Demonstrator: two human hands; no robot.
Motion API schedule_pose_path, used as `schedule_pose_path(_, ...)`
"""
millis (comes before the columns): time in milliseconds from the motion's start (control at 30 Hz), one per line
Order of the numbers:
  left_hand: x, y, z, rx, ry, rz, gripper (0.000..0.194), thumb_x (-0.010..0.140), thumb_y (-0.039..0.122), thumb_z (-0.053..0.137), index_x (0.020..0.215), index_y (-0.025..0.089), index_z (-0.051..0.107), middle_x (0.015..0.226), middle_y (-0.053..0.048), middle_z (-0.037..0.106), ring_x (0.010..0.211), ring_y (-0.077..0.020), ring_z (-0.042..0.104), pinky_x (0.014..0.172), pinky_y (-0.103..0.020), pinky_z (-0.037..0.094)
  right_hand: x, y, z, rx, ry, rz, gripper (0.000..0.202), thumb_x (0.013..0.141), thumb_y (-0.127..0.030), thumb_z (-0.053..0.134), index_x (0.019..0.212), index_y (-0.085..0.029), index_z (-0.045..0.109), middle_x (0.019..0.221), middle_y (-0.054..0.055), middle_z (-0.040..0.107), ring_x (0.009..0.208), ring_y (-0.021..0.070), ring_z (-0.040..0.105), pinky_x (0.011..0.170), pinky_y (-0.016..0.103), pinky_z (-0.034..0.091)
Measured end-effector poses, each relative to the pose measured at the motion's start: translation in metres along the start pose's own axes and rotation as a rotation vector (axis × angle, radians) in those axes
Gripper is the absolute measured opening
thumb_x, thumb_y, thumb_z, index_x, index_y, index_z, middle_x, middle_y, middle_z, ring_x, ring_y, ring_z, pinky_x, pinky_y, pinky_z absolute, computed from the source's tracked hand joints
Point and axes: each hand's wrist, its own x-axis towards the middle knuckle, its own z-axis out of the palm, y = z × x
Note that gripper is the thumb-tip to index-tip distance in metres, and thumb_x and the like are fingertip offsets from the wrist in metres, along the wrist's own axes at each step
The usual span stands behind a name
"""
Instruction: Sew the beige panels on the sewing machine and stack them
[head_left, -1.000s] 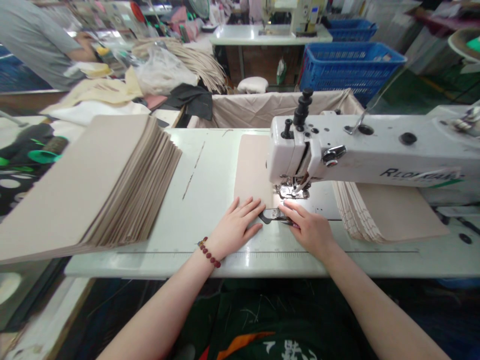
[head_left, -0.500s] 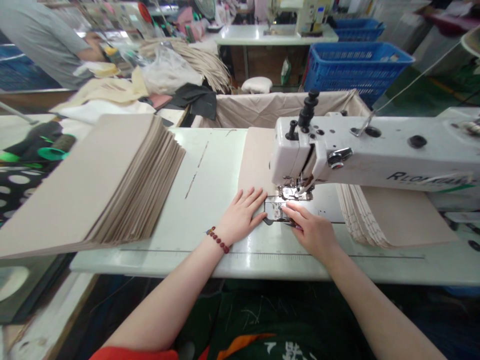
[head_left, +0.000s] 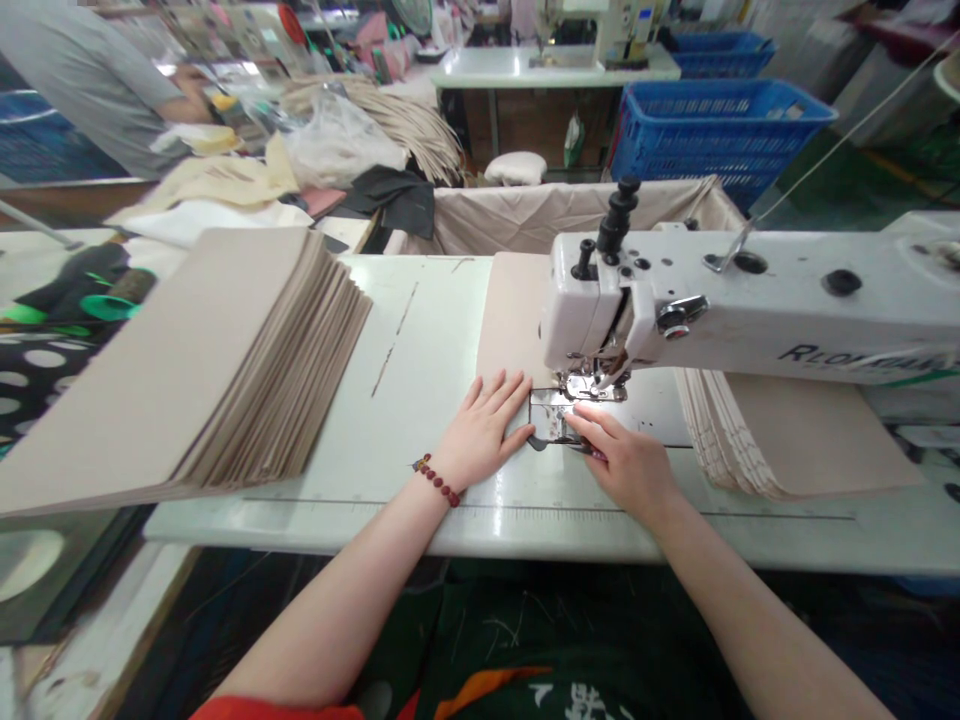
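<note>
A beige panel [head_left: 514, 310] lies flat on the sewing table, its right part hidden behind the head of the white sewing machine [head_left: 589, 295]. My left hand [head_left: 487, 430] is spread flat, fingertips on the panel's near edge and thumb beside the metal needle plate [head_left: 551, 415]. My right hand [head_left: 626, 460] rests right of the plate, index finger reaching toward the presser foot [head_left: 589, 387]. Its other fingers are curled around a slim dark tool [head_left: 585, 449], mostly hidden under the hand.
A tall stack of beige panels [head_left: 247, 350] stands at left. More beige panels with stitched edges [head_left: 810, 435] lie beneath the machine arm at right. Behind the table are a cloth-lined bin [head_left: 510, 215] and a blue crate [head_left: 720, 135]. Another person [head_left: 97, 80] is at far left.
Both hands and the panel keep nearly the same position. The whole view shifts only slightly.
</note>
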Motion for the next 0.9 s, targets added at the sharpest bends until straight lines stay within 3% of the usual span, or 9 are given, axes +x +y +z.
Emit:
schedule_pose_path(400, -0.001, -0.001, 0.003, 0.043, 0.033, 0.003, 0.068, 0.100, 0.052, 0.038, 0.157, 0.021, 0.018, 0.162, -0.004, 0.019, 0.150, -0.0249, 0.011, 0.123, -0.046, 0.012, -0.001, -0.001, 0.001, 0.024, 0.015, 0.020, 0.054, 0.089, -0.016, 0.052, 0.140, -0.033, 0.050, 0.146, -0.002, 0.051, 0.111, 0.0215, 0.063, 0.085, 0.034, 0.056)
schedule_pose_path(667, -0.002, 0.001, 0.004, 0.043, 0.041, 0.002, 0.069, 0.099, 0.053, 0.040, 0.156, 0.019, 0.020, 0.159, -0.008, 0.029, 0.148, -0.0265, 0.020, 0.121, -0.047, 0.013, -0.004, -0.003, 0.000, 0.032, 0.030, 0.033, 0.052, 0.089, -0.018, 0.052, 0.139, -0.033, 0.052, 0.145, -0.002, 0.052, 0.114, 0.0214, 0.062, 0.088, 0.035, 0.054)
schedule_pose_path(733, 0.000, 0.003, -0.001, 0.035, 0.074, -0.034, 0.066, 0.100, 0.051, 0.038, 0.156, 0.021, 0.021, 0.150, -0.010, 0.044, 0.142, -0.0261, 0.035, 0.120, -0.049, 0.015, -0.004, -0.004, 0.001, 0.040, 0.037, 0.034, 0.051, 0.089, -0.018, 0.052, 0.138, -0.033, 0.052, 0.144, -0.001, 0.053, 0.115, 0.0212, 0.061, 0.089, 0.034, 0.053)
schedule_pose_path(800, 0.001, 0.004, -0.009, 0.062, 0.122, -0.152, 0.060, 0.103, 0.047, 0.033, 0.155, 0.021, 0.023, 0.125, -0.011, 0.065, 0.123, -0.0240, 0.056, 0.116, -0.047, 0.023, -0.003, -0.004, 0.001, 0.052, 0.042, 0.043, 0.051, 0.089, -0.017, 0.051, 0.137, -0.033, 0.053, 0.143, -0.002, 0.054, 0.116, 0.0210, 0.061, 0.089, 0.034, 0.053)
schedule_pose_path(900, -0.010, 0.002, -0.021, 0.186, 0.135, -0.392, 0.051, 0.103, 0.039, 0.032, 0.150, 0.017, 0.037, 0.093, -0.011, 0.071, 0.095, -0.0256, 0.067, 0.101, -0.045, 0.039, -0.002, -0.005, -0.003, 0.077, 0.042, 0.065, 0.049, 0.089, -0.016, 0.051, 0.134, -0.034, 0.056, 0.142, -0.004, 0.055, 0.116, 0.0208, 0.060, 0.087, 0.034, 0.053)
